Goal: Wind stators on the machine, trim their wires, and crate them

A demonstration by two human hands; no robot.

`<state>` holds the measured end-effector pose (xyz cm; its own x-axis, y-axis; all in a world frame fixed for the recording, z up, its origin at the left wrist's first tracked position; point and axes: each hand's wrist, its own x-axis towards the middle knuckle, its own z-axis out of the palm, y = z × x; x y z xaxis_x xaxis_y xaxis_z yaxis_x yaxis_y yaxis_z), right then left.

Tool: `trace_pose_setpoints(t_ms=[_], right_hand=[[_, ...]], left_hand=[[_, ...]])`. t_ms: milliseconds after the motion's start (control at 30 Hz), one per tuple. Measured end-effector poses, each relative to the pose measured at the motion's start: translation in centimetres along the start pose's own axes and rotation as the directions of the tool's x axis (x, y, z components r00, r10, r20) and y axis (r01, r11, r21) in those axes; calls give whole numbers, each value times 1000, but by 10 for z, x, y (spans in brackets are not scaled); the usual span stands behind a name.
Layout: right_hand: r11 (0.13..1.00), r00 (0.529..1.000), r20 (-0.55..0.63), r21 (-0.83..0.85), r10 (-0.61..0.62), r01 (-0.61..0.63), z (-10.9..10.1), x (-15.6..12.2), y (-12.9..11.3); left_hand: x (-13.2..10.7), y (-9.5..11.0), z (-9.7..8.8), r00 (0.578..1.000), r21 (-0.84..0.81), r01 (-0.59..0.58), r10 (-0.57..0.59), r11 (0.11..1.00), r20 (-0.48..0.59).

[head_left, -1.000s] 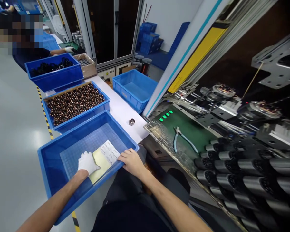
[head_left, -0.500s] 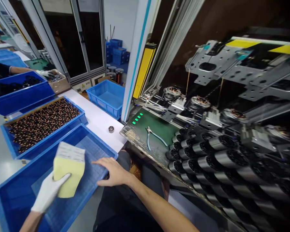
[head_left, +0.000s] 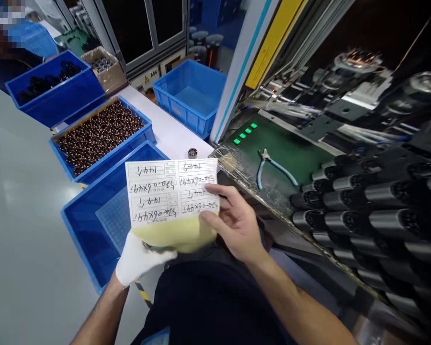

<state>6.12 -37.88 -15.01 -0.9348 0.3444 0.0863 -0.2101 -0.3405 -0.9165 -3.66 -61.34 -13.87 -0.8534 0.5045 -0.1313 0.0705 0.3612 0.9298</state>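
A sheet of handwritten labels (head_left: 154, 191) with a yellow backing is held up in front of me, its writing upside down to my view. My left hand (head_left: 140, 258), in a white glove, grips the lower left of the sheet from below. Bare, my right hand (head_left: 237, 220) pinches the sheet's right edge between thumb and fingers. Behind and below the sheet sits a blue bin (head_left: 86, 230) with a sheet-like lining on its floor. A small round wound part (head_left: 192, 153) rests on the white table (head_left: 165, 129) just past the sheet's top edge.
Farther left stand a bin of copper-wound parts (head_left: 100, 136) and a bin of black parts (head_left: 50, 81). Another blue bin (head_left: 190, 96) sits ahead. On the machine's green bench (head_left: 294, 148) lie blue-handled cutters (head_left: 273, 167); stacked metal cylinders (head_left: 330, 220) line the right. A co-worker is at far left.
The label sheet has come from over the bin to in front of me and opened out. My right hand, earlier off it at the bin's edge, now holds its right side. The view has shifted.
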Motion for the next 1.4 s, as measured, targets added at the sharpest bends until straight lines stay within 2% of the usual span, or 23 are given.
trace_pose_setpoints(t_ms=[100, 200, 367, 433, 533, 600, 667, 733, 767, 833, 867, 900, 933, 967, 1033, 1100, 1167, 1233, 1333, 1400], right_hand=[[978, 989, -14, -151, -146, 142, -11, -9, -18], [961, 981, -45, -218, -187, 173, -17, -14, -23], [961, 981, -81, -230, -177, 154, -17, -20, -14], [949, 980, -80, -275, -184, 156, -21, -22, -12], [889, 982, 19, -422, -186, 177, -33, -19, -20], [800, 972, 196, -558, -128, 218, -40, -11, -35], [669, 916, 400, -675, -22, 311, -41, 2, -52], [527, 833, 546, -735, 88, 426, -36, 16, -67], [467, 797, 588, -748, 137, 472, -31, 24, -72], [412, 723, 669, -715, 170, 565, -23, 37, -75], [401, 696, 702, -686, 149, 607, -19, 42, -74], [380, 686, 722, -663, 93, 646, -17, 45, -71], [345, 696, 718, -654, 3, 673, -16, 46, -69], [303, 722, 684, -669, -105, 678, -15, 44, -66], [232, 782, 532, -757, -324, 611, -14, 35, -59], [197, 787, 385, -828, -482, 525, -12, 21, -52], [204, 791, 329, -850, -516, 486, -8, 6, -45], [283, 817, 330, -821, -472, 496, -4, -5, -39], [442, 863, 324, -756, -388, 483, -2, -11, -35], [469, 863, 352, -731, -364, 496, -6, -11, -35]], left_hand=[[1, -5, -14, 992, -86, -113, 117, 990, 44], [0, -2, -20, 981, -125, -185, 191, 975, 33], [-6, 11, -1, 991, -109, -53, 65, 993, 115], [-5, 10, 4, 993, -150, -36, 52, 988, 105], [3, 6, -4, 997, -346, -75, 74, 935, -16], [12, 8, -16, 995, -473, -105, 91, 875, -52], [22, 17, -28, 992, -465, -98, 122, 880, 23], [28, 29, -32, 966, -302, -79, 148, 950, 212], [29, 36, -30, 936, -180, -53, 112, 982, 333], [27, 45, -20, 855, 41, 30, -47, 999, 516], [25, 47, -13, 827, 103, 87, -129, 991, 547], [23, 48, -5, 824, 117, 150, -189, 982, 533], [20, 47, 2, 848, 85, 205, -220, 975, 482], [17, 44, 10, 889, 24, 237, -227, 971, 399], [11, 36, 24, 965, -85, 221, -206, 972, 161], [5, 30, 37, 980, -132, 180, -189, 975, -64], [-3, 25, 49, 969, -143, 152, -176, 978, -171], [-11, 24, 58, 981, -138, 123, -141, 983, -132], [-17, 28, 59, 997, -82, 35, -29, 996, 72], [-16, 32, 53, 973, -50, -51, 61, 997, 220]])
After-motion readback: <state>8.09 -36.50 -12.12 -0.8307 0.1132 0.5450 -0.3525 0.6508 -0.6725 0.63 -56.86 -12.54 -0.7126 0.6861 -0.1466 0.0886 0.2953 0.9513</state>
